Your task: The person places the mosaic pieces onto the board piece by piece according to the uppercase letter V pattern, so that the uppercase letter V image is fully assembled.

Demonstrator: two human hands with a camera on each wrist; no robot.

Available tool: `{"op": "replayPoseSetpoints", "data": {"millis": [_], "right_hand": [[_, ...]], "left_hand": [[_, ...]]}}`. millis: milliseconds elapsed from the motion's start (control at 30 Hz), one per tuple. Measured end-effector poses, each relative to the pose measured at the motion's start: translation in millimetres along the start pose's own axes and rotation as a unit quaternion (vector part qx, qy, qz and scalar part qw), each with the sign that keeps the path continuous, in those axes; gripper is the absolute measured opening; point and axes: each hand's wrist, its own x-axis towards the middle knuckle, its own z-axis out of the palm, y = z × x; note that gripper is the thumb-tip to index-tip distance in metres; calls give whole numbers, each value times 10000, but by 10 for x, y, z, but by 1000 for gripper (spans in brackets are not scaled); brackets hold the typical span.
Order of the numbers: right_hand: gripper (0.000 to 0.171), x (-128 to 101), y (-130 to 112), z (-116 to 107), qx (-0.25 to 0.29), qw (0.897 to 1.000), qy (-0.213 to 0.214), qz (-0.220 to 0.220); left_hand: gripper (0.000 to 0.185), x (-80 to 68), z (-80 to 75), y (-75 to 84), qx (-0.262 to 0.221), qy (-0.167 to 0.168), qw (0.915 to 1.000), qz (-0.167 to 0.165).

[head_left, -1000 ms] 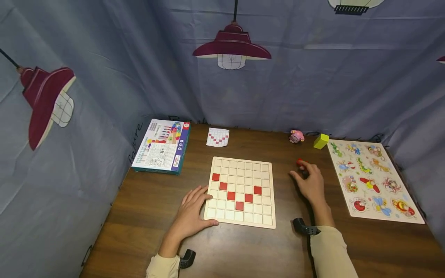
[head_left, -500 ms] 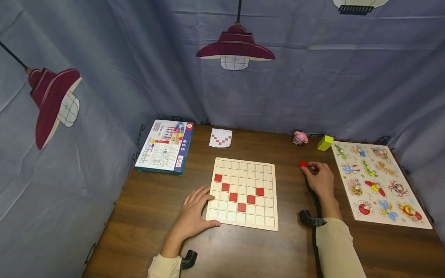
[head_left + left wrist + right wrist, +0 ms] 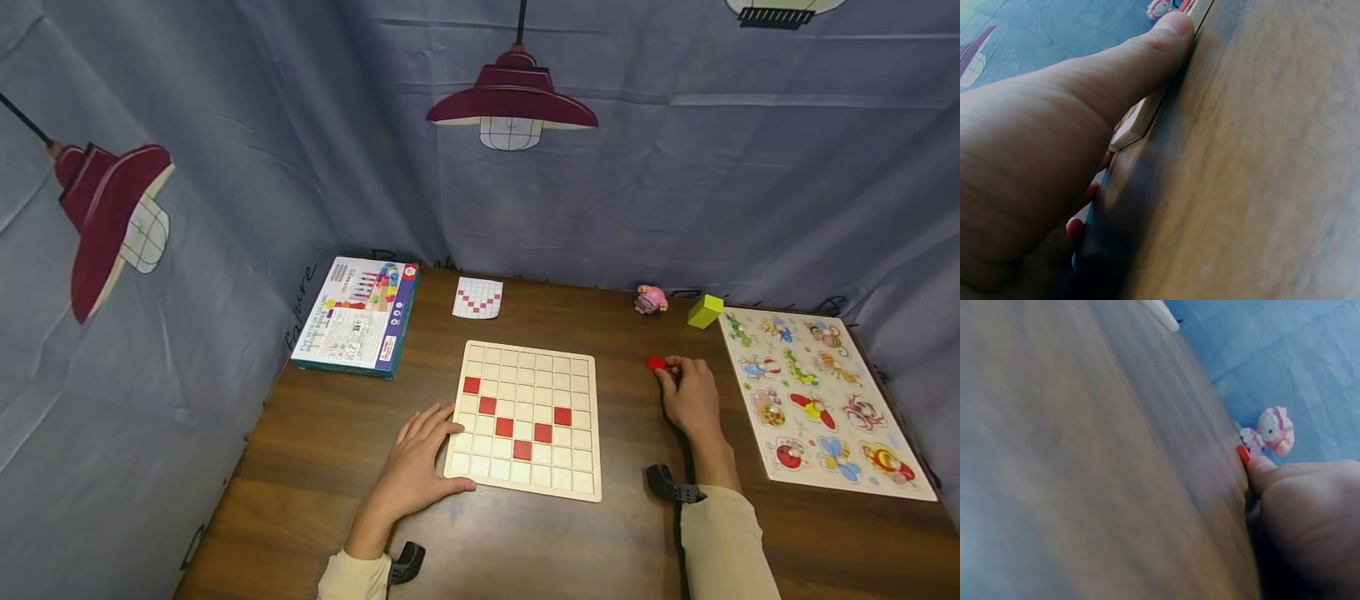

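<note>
Six red tiles (image 3: 522, 449) sit in one grid board (image 3: 525, 419) on the tabletop (image 3: 315, 450); a seventh red tile (image 3: 656, 362) lies right of it, pinched by the right hand (image 3: 690, 396), fingers curled. Left hand (image 3: 416, 467) lies flat, fingers straight, touching the board's left edge.

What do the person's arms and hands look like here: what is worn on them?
Both hands, left hand and right hand, are bare. Each arm wears a cream long sleeve, and a small black wrist camera mount sits at each cuff.

Staged play corner: lamp-print fabric backdrop (image 3: 675, 183), wooden table (image 3: 322, 450), children's puzzles (image 3: 817, 392).
</note>
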Motion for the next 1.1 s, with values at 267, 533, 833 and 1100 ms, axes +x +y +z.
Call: {"op": "replayPoseSetpoints", "data": {"millis": [267,533,833,1100], "right_hand": [[27,-164,-68,50,236,9978,327,-521],[27,-272,-138,108,479,9937,541,-861],[30,-489,-478,265,766,9878,111,-1353],[30,-631,-744,305,570,9873,-455,-1413]], "left_hand": [[80,-13,-8,3,34,-1,10000,-38],[80,-2,12,-2,61,-5,10000,8],[80,8,-2,10,7,0,10000,-36],[80,4,10,8,37,-15,10000,4]]}}
